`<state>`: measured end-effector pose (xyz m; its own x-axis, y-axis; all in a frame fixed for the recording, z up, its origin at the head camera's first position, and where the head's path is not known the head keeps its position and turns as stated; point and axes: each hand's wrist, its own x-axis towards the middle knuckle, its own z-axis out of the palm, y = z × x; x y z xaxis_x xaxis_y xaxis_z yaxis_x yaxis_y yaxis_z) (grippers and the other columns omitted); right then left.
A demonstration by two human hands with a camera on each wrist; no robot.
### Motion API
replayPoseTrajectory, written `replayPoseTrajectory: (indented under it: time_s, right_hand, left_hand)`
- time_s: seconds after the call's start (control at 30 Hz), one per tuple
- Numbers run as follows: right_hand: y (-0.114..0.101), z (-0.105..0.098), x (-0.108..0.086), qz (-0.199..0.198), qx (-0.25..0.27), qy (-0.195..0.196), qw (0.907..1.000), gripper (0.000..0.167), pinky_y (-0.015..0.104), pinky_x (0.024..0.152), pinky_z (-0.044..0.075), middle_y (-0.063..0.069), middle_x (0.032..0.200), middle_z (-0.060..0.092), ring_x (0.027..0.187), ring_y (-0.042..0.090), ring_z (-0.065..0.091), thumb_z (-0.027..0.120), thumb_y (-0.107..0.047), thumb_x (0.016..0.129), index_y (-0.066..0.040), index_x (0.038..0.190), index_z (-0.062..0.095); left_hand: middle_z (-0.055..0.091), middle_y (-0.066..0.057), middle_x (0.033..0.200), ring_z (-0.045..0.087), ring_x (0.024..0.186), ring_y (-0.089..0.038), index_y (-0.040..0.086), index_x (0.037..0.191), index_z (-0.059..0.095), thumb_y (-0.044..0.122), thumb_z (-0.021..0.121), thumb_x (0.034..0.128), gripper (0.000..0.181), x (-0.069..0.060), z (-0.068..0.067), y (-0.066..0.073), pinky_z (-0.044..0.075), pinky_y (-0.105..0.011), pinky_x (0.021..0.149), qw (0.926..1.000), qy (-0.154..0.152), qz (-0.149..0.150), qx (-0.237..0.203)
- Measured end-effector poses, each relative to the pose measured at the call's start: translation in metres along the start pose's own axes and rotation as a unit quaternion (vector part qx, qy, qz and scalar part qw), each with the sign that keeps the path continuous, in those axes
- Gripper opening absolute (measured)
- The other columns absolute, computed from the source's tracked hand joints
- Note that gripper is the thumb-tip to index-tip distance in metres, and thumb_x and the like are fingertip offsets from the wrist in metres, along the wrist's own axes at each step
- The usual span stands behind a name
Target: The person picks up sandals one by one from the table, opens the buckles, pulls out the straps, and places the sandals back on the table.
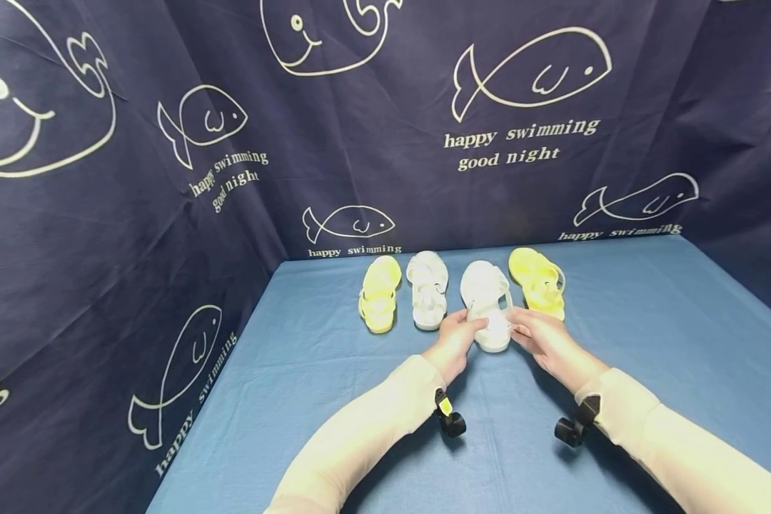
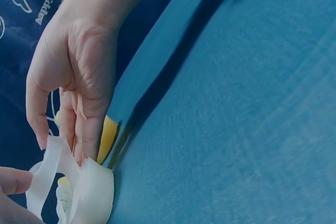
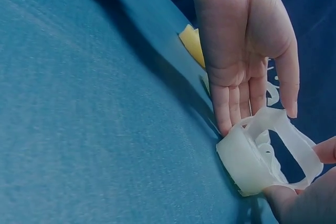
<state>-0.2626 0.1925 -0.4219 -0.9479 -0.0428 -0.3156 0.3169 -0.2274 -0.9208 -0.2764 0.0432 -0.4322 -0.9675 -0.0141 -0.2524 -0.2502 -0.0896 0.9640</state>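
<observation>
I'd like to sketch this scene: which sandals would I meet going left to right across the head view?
Left yellow sandal → resting white sandal → held white sandal → right yellow sandal.

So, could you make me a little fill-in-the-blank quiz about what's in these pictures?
The left hand and right hand touch a sandal coloured ____.
The leftmost sandal and rightmost sandal share the colour ____.
Altogether, ____ sandals are in view.
Printed on the dark curtain is "happy ____".

Missing words: white; yellow; four; swimming.
</observation>
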Motion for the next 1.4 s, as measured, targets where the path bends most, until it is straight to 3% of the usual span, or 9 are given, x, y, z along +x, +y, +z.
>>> replayPoseTrajectory:
  time_s: [0.1, 0.33, 0.6, 0.83, 0.9, 1.0, 1.13, 1.4]
  right_hand:
    - [0.001, -0.002, -0.005, -0.003, -0.005, -0.009, 0.9999, 0.067, 0.018, 0.1, 0.046, 0.019, 0.158, 0.016, 0.089, -0.006, 0.055, 0.054, -0.011, 0.097, 0.007, 0.15, 0.018]
    - [0.007, -0.005, -0.014, -0.016, -0.006, -0.022, 0.9996, 0.066, 0.016, 0.096, 0.048, 0.019, 0.154, 0.021, 0.096, -0.003, 0.055, 0.056, -0.011, 0.097, 0.009, 0.148, 0.02]
    - [0.012, -0.008, -0.024, -0.009, -0.005, -0.026, 0.9996, 0.07, 0.016, 0.092, 0.05, 0.02, 0.157, 0.016, 0.1, -0.001, 0.054, 0.058, -0.01, 0.096, 0.008, 0.149, 0.017]
    - [0.014, -0.008, -0.03, -0.01, -0.003, -0.032, 0.9994, 0.069, 0.015, 0.089, 0.051, 0.019, 0.156, 0.018, 0.096, -0.002, 0.055, 0.057, -0.009, 0.096, 0.01, 0.149, 0.016]
    - [0.015, -0.008, -0.033, -0.01, -0.001, -0.032, 0.9994, 0.069, 0.016, 0.089, 0.051, 0.018, 0.149, 0.031, 0.094, -0.003, 0.057, 0.059, -0.01, 0.095, 0.011, 0.148, 0.018]
    - [0.016, -0.009, -0.036, -0.011, 0.003, -0.035, 0.9993, 0.069, 0.016, 0.088, 0.052, 0.003, 0.128, 0.05, 0.094, -0.002, 0.059, 0.061, -0.009, 0.094, 0.011, 0.147, 0.021]
    - [0.017, -0.012, -0.04, -0.018, 0.003, -0.037, 0.9991, 0.07, 0.017, 0.087, 0.053, -0.016, 0.103, 0.057, 0.093, -0.002, 0.06, 0.063, -0.01, 0.093, 0.011, 0.146, 0.022]
    - [0.023, -0.019, -0.049, -0.032, 0.0, -0.048, 0.9983, 0.038, 0.018, 0.088, 0.054, -0.016, 0.098, 0.063, 0.093, 0.001, 0.062, 0.064, -0.01, 0.092, -0.001, 0.126, 0.049]
  left_hand:
    - [0.063, -0.017, 0.124, 0.058, 0.119, -0.028, -0.006, 0.129, 0.055, 0.009, 0.071, 0.085, 0.049, -0.004, -0.001, -0.001, 0.043, -0.042, 0.108, 1.0, -0.004, 0.001, 0.003]
    - [0.064, -0.018, 0.121, 0.06, 0.115, -0.028, -0.009, 0.128, 0.054, 0.007, 0.071, 0.084, 0.05, -0.014, -0.004, -0.005, 0.046, -0.04, 0.104, 0.9998, -0.013, 0.011, 0.007]
    - [0.067, -0.016, 0.115, 0.063, 0.11, -0.025, -0.008, 0.126, 0.056, 0.006, 0.071, 0.0836, 0.047, -0.024, -0.005, -0.008, 0.049, -0.038, 0.101, 0.9997, -0.023, 0.004, 0.012]
    - [0.068, -0.014, 0.111, 0.064, 0.102, -0.021, -0.008, 0.124, 0.056, 0.006, 0.07, 0.0841, 0.044, -0.028, -0.01, -0.011, 0.052, -0.036, 0.095, 0.999, -0.044, 0.007, 0.002]
    - [0.068, -0.013, 0.108, 0.064, 0.099, -0.019, -0.008, 0.123, 0.057, 0.005, 0.07, 0.0838, 0.043, -0.03, -0.012, -0.012, 0.053, -0.035, 0.093, 0.9989, -0.046, 0.006, -0.001]
    - [0.067, -0.012, 0.105, 0.063, 0.093, -0.017, -0.007, 0.121, 0.057, 0.005, 0.07, 0.0829, 0.042, -0.032, -0.013, -0.013, 0.053, -0.033, 0.089, 0.9989, -0.047, 0.004, 0.001]
    - [0.065, -0.011, 0.104, 0.061, 0.091, -0.015, -0.007, 0.121, 0.055, 0.005, 0.071, 0.082, 0.043, -0.037, -0.012, -0.013, 0.053, -0.032, 0.088, 0.9989, -0.047, 0.003, -0.003]
    - [0.061, -0.011, 0.108, 0.06, 0.094, -0.016, -0.006, 0.119, 0.055, 0.003, 0.071, 0.0818, 0.041, -0.047, -0.012, -0.017, 0.053, -0.034, 0.091, 0.9988, -0.049, -0.001, -0.009]
